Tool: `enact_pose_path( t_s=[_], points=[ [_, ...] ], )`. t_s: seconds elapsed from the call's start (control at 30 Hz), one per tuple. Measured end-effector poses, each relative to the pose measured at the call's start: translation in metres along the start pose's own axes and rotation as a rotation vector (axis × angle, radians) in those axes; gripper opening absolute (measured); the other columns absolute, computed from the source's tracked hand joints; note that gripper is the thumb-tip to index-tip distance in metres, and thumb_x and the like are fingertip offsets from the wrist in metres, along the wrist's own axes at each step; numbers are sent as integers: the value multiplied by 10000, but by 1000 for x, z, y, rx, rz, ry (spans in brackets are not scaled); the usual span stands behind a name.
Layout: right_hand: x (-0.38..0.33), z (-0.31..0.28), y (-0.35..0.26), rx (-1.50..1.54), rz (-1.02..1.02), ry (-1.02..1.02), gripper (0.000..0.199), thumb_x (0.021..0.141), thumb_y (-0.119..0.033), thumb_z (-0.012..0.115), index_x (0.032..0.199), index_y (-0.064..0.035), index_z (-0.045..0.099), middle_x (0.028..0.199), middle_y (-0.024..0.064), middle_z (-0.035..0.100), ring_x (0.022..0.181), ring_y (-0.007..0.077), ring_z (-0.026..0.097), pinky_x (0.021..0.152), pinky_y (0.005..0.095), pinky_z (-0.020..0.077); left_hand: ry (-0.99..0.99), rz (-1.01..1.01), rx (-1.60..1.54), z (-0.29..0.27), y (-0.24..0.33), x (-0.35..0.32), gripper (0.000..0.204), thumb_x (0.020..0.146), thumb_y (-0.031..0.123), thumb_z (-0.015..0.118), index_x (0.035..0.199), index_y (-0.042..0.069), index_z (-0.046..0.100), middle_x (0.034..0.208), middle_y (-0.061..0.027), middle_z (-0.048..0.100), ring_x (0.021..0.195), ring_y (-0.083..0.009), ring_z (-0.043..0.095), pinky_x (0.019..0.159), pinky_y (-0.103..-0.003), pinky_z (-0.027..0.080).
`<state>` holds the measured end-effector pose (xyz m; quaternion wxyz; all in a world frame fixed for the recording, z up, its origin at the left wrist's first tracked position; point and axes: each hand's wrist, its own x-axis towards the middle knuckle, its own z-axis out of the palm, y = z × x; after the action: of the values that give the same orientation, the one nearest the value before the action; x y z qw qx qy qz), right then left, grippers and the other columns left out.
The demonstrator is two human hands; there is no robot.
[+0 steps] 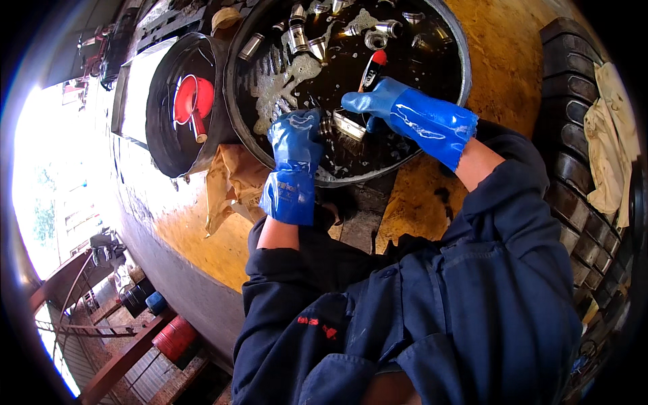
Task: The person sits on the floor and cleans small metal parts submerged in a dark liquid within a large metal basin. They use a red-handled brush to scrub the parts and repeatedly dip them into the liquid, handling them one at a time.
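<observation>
Head view, going left to right: a red plastic funnel (192, 101) sits in a smaller black round tub (162, 128), untouched. Next to it is the big black round basin (453, 50) full of dark soapy liquid. Left hand (295, 138) in a blue rubber glove is closed around a small metal part (327, 125), held just over the liquid. Right hand (378, 101), same kind of glove, grips a red-tipped paintbrush (358, 101) with its bristles on that part. Looks like scrubbing is midway, I'd say: a bunch of shiny metal cylinders (300, 34) sit at the far side of the basin, can't tell which are clean yet
</observation>
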<state>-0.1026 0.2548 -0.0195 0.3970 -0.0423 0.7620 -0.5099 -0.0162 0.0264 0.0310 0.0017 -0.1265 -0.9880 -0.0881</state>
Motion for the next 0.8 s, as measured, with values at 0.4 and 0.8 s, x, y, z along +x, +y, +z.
enact_pose_path(
  t_s=[0.4, 0.8],
  points=[
    [-26, -20, -5, -135, 130, 136, 593, 911, -574, 651, 1088, -15, 736, 940, 174, 740, 770, 260, 705, 814, 410, 552, 145, -176, -157, -3, -2, -6, 373, 651, 153, 829, 1021, 143, 782, 898, -150, 752, 864, -364, 727, 805, -443, 582],
    [-11, 20, 14, 1115, 199, -139, 279, 864, -324, 837, 1020, -114, 743, 836, 92, 708, 626, 216, 685, 621, 380, 641, 320, -13, -165, -3, 0, -4, 465, 636, 37, 775, 1098, 92, 773, 975, -183, 760, 931, -380, 726, 861, -427, 571]
  ],
)
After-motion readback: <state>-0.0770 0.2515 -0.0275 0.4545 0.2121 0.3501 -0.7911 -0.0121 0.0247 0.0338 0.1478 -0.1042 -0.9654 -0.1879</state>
